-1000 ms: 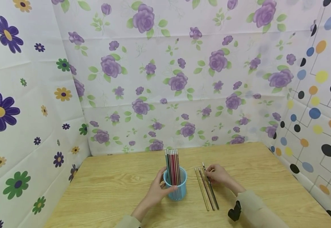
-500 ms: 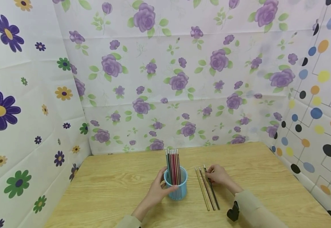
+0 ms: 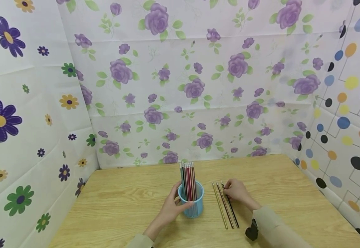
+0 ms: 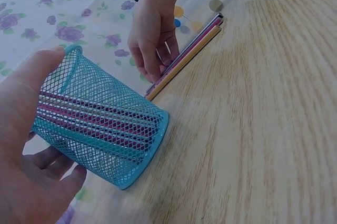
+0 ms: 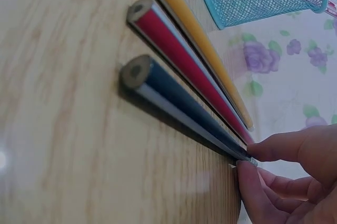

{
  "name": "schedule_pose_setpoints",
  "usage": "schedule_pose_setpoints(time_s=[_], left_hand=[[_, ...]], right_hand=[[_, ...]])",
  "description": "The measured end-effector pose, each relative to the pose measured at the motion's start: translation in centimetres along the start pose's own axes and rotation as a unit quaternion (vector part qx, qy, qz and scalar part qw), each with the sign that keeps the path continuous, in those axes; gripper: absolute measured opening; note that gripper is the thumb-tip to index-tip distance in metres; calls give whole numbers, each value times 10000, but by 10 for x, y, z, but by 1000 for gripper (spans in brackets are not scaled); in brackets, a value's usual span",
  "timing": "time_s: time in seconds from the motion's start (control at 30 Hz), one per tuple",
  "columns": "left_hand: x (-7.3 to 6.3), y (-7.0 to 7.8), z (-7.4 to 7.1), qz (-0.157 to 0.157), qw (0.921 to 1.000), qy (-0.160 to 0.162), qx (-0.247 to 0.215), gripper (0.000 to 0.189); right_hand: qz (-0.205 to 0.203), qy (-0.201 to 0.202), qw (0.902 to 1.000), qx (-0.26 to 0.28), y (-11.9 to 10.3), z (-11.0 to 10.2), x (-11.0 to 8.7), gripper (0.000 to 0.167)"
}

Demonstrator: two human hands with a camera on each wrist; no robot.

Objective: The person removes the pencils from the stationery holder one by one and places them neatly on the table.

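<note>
Dark blue-black wooden pencil with a pale stripe [image 5: 179,107] lies on the pale wood-grained counter [image 3: 130,196], its far end pinched between the thumb and fingertip of the right hand [image 3: 237,190]; its body runs from those fingers toward the person. Just left of the right hand, nearly parallel to it, lie a red striped pencil [image 5: 181,61] and, beyond that, a golden-yellow pencil [image 5: 195,32]. Both lie between the right hand and the light-blue round mesh holder [image 3: 195,209], which stands upright on the counter. Curled round the left side of that holder, the left hand [image 3: 171,206] grips it, thumb across the side nearer the person. Rising well above the left thumb is a bunch of upright pencils [image 3: 188,179], white-tipped, mostly red and dark, one teal. A black fitting [image 3: 252,230] sits by the right hand's sleeve [image 3: 271,220]. Beyond both hands hangs a white cloth with purple roses [image 3: 167,86].

From the right wrist, the near ends of the dark and red pencils show flat bare wood and a dark core, which the head view leaves too small to tell. From the left wrist, the pencils' lower lengths show through the mesh, down toward the holder's base.
</note>
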State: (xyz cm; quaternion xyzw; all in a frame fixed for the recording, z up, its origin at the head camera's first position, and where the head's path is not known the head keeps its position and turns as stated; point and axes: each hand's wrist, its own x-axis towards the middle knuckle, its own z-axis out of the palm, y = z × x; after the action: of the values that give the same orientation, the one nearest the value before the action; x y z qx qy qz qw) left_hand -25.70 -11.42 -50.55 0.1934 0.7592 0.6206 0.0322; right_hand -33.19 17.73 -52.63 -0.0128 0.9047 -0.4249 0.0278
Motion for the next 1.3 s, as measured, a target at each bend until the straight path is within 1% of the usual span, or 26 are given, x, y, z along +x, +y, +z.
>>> schedule_pose_setpoints(time_s=[0.33, 0.57, 0.67, 0.83, 1.0, 1.1, 1.23, 1.3], left_hand=[[1, -5, -1, 9, 10000, 19, 81, 81], [1, -5, -1, -53, 10000, 53, 31, 83], [1, -5, -1, -29, 10000, 60, 54, 83], [1, -5, -1, -35, 9999, 64, 98, 82], [1, -5, 0, -108, 9999, 9, 2, 80], [2, -6, 0, -98, 9999, -31, -26, 80], [2, -7, 0, -116, 9999, -48, -43, 81], [2, -7, 0, -158, 9998, -41, -74, 81]], right_hand=[[-155, 43, 9997, -156, -1, -5, 2, 7], [-261, 212, 9992, -226, -10, -10, 3, 9], [-353, 233, 9990, -164, -15, -11, 2, 10], [-612, 194, 9979, -3, -25, -12, -2, 13], [-828, 108, 9960, 303, -34, -11, -4, 17], [-949, 98, 9943, 476, -39, -9, -5, 17], [-1022, 24, 9912, 844, -47, -8, -8, 15], [-1029, -58, 9883, 1123, -51, -6, -9, 14]])
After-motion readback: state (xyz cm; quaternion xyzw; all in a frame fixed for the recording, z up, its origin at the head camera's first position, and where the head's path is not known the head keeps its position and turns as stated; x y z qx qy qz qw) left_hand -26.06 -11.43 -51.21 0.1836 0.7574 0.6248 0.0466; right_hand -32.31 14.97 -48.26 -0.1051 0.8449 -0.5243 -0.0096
